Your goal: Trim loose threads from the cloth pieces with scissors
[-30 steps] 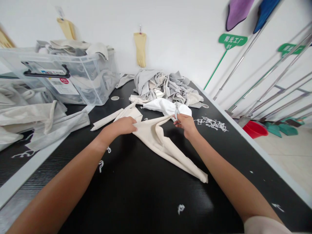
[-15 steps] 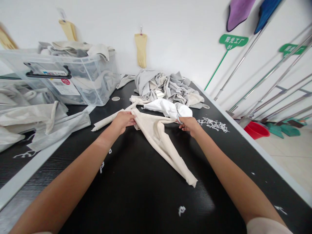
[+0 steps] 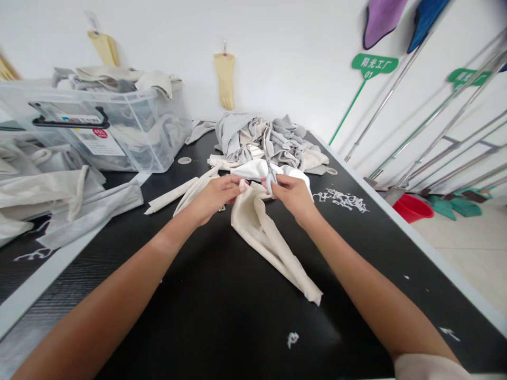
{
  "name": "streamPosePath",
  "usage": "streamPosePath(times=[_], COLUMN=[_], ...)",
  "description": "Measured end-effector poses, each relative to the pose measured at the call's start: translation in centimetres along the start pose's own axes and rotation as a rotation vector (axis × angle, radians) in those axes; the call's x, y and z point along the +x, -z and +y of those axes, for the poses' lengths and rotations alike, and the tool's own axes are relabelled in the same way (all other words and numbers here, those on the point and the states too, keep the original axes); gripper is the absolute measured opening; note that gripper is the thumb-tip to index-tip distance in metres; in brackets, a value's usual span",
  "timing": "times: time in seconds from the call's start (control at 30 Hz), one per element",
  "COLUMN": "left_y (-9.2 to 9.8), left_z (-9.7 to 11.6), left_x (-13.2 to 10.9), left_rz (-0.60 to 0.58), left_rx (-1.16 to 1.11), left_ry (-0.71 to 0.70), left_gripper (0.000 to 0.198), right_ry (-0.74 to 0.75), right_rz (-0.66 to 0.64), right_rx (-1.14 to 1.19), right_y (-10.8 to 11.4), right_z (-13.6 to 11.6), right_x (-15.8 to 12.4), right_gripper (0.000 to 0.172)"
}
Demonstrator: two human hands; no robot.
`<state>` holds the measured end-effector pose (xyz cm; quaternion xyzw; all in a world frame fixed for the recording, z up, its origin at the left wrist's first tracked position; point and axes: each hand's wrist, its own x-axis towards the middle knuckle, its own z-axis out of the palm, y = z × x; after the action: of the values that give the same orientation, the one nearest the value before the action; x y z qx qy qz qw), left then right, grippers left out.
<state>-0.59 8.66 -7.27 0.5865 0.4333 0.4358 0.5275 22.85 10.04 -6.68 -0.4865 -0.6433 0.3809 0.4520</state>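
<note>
A long beige cloth [image 3: 269, 237] trails across the black table [image 3: 222, 306] from my hands toward the near right. My left hand [image 3: 216, 195] is closed on the cloth's upper edge, fingers pinching the fabric. My right hand [image 3: 291, 194] is closed round a small pair of grey thread snips [image 3: 270, 177], the blades pointing up beside the cloth's edge. The two hands sit close together, a little above the table. A white cloth [image 3: 257, 170] lies just behind them.
A heap of grey and beige cloths [image 3: 265, 138] lies at the back. A clear plastic bin [image 3: 114, 126] full of cloth stands at the back left, folded bags [image 3: 59, 195] beside it. Thread scraps [image 3: 343, 199] dot the table at right. Metal poles [image 3: 428, 132] and a red basin [image 3: 412, 208] are off the table's right edge.
My hands have drawn together and lifted, gathering the cloth's top edge between them. The snips came up in my right hand. The cloth's tail has slid slightly left.
</note>
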Motion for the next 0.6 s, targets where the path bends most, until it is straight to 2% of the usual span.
streamPosePath(times=[0.1, 0.23, 0.4, 0.5, 0.6], left_y=[-0.9, -1.4, -1.8, -1.9, -1.9], left_z=[0.8, 1.1, 0.3, -0.5, -1.1], left_x=[-0.4, -0.7, -0.6, -0.3, -0.1], left_rz=[-0.032, -0.093, -0.025, 0.015, 0.104], left_rx=[-0.037, -0.012, 0.135, 0.276, 0.500], left_ry=[-0.006, -0.037, -0.056, -0.161, -0.242], left_gripper=[0.050, 0.040, 0.028, 0.026, 0.021], right_ry=[0.139, 0.250, 0.234, 0.217, 0.197], right_rz=[-0.040, -0.073, -0.044, -0.034, -0.038], right_rx=[-0.045, -0.227, -0.383, -0.407, -0.407], right_y=[-0.9, -0.8, -0.9, -1.2, -1.4], right_z=[-0.7, -0.9, -1.0, -0.8, -0.5], right_x=[-0.8, -1.0, -1.3, -1.4, -1.4], right_gripper=[0.029, 0.032, 0.033, 0.033, 0.033])
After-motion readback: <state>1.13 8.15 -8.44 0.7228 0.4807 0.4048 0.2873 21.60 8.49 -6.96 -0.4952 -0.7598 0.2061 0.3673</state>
